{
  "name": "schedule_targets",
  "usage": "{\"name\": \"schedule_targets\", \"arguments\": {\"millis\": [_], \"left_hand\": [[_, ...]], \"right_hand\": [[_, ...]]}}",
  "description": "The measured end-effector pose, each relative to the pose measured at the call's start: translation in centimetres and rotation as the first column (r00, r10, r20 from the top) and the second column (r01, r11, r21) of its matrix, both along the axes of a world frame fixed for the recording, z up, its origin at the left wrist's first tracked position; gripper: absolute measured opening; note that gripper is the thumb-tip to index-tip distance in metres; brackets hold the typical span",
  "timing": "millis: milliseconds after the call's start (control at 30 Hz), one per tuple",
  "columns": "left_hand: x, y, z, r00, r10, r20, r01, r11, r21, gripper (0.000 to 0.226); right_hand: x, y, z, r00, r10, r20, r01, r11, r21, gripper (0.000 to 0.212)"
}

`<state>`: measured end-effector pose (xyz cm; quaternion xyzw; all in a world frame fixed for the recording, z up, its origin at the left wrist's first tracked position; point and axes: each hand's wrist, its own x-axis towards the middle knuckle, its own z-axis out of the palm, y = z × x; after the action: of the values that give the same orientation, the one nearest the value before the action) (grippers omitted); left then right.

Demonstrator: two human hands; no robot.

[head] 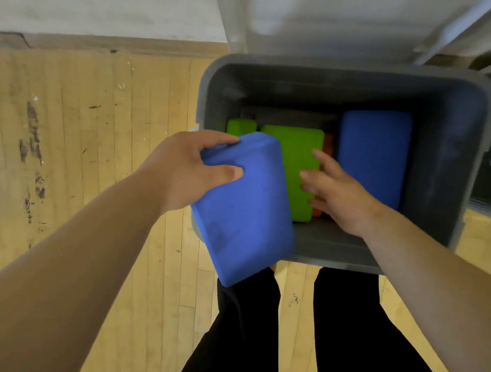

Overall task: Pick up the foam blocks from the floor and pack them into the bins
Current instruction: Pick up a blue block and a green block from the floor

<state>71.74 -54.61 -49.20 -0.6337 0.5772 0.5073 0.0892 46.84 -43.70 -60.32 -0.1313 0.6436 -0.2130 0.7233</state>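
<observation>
I see the left hand point(188, 168) with fingers and thumb clamped round a blue block point(245, 214) over the grey bin's point(346, 67) near-left corner, while the right hand point(339, 191), fingers loosely apart, reaches inside at the green block's point(294, 160) edge.

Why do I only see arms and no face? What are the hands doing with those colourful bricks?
The camera sits on the person's head and looks down, so you see what they see: two arms, their black trousers and a wooden floor. There is only this one picture.

The left hand grips a blue foam block and holds it over the near corner of a grey bin. The right hand is open and reaches into the bin, by a big green block.

Also in the bin are a smaller green block, a second blue block and an orange block peeking out between them. The person is packing the blocks away.
</observation>
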Motion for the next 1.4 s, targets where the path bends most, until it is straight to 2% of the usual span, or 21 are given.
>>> {"name": "schedule_targets", "arguments": {"millis": [100, 167, 267, 333, 433, 533, 600, 633, 667, 733, 833, 900, 1000, 1100, 1267, 1400], "left_hand": [[-2.0, -0.7, 0.1, 0.995, -0.096, -0.038, 0.097, 0.995, 0.028, 0.047], [-3.8, -0.9, -0.2, 0.99, -0.11, -0.09, 0.113, 0.993, 0.033, 0.047], [-6.6, -0.4, -1.8, 0.984, -0.099, -0.148, 0.105, 0.994, 0.029, 0.047], [-8.5, -0.1, -3.4, 0.98, -0.101, -0.173, 0.097, 0.995, -0.032, 0.049], [-11.6, 1.0, -6.6, 0.986, -0.05, -0.156, 0.032, 0.993, -0.117, 0.072], [-15.1, 3.6, -10.1, 0.985, 0.014, -0.174, -0.019, 0.999, -0.029, 0.114], [-17.4, 5.8, -12.5, 0.971, -0.006, -0.238, 0.026, 0.996, 0.082, 0.119], [-18.6, 7.0, -13.6, 0.969, -0.068, -0.236, 0.098, 0.988, 0.116, 0.115], [-19.6, 8.1, -14.5, 0.965, -0.146, -0.216, 0.175, 0.977, 0.124, 0.11], [-21.1, 9.8, -15.9, 0.958, -0.243, -0.155, 0.259, 0.962, 0.089, 0.107], [-21.7, 11.1, -16.9, 0.963, -0.258, -0.084, 0.265, 0.961, 0.083, 0.111], [-21.3, 11.0, -16.4, 0.955, -0.291, -0.061, 0.296, 0.949, 0.112, 0.104], [-20.0, 10.9, -13.2, 0.933, -0.353, 0.065, 0.341, 0.929, 0.144, 0.094], [-18.1, 11.6, -7.7, 0.896, -0.376, 0.238, 0.346, 0.925, 0.158, 0.091], [-13.7, 13.7, 6.2, 0.8, -0.429, 0.42, 0.433, 0.897, 0.092, 0.089], [-10.8, 14.6, 17.8, 0.752, -0.452, 0.479, 0.505, 0.863, 0.02, 0.085]], "right_hand": [[-0.6, 2.5, 2.9, 0.972, 0.115, 0.204, -0.104, 0.993, -0.065, 0.109], [-1.0, 3.2, 3.2, 0.966, 0.094, 0.24, -0.073, 0.993, -0.093, 0.104], [-2.8, 3.2, 2.6, 0.992, 0.086, 0.094, -0.075, 0.99, -0.122, 0.088], [-4.8, 3.0, 2.9, 0.996, 0.088, -0.013, -0.088, 0.988, -0.127, 0.088], [-7.6, 2.9, 3.3, 0.958, 0.155, -0.243, -0.186, 0.977, -0.108, 0.089], [-10.2, 3.0, 2.4, 0.85, 0.149, -0.506, -0.202, 0.978, -0.05, 0.088], [-11.4, 3.2, 1.3, 0.725, 0.216, -0.654, -0.257, 0.966, 0.034, 0.091], [-12.0, 3.4, 0.5, 0.651, 0.256, -0.715, -0.301, 0.951, 0.068, 0.094], [-12.5, 3.6, -0.1, 0.588, 0.29, -0.755, -0.347, 0.934, 0.088, 0.096], [-13.3, 4.4, -1.6, 0.521, 0.362, -0.773, -0.44, 0.89, 0.12, 0.094], [-14.0, 5.7, -3.3, 0.458, 0.457, -0.762, -0.526, 0.831, 0.182, 0.088], [-14.1, 6.2, -3.4, 0.451, 0.493, -0.744, -0.54, 0.814, 0.213, 0.089], [-14.0, 7.2, -1.5, 0.489, 0.555, -0.673, -0.555, 0.793, 0.252, 0.091], [-13.8, 8.9, 2.8, 0.487, 0.618, -0.618, -0.594, 0.752, 0.285, 0.089], [-11.7, 11.4, 14.8, 0.477, 0.661, -0.58, -0.629, 0.717, 0.3, 0.087], [-9.2, 13.0, 26.2, 0.451, 0.658, -0.603, -0.628, 0.714, 0.309, 0.082]]}}
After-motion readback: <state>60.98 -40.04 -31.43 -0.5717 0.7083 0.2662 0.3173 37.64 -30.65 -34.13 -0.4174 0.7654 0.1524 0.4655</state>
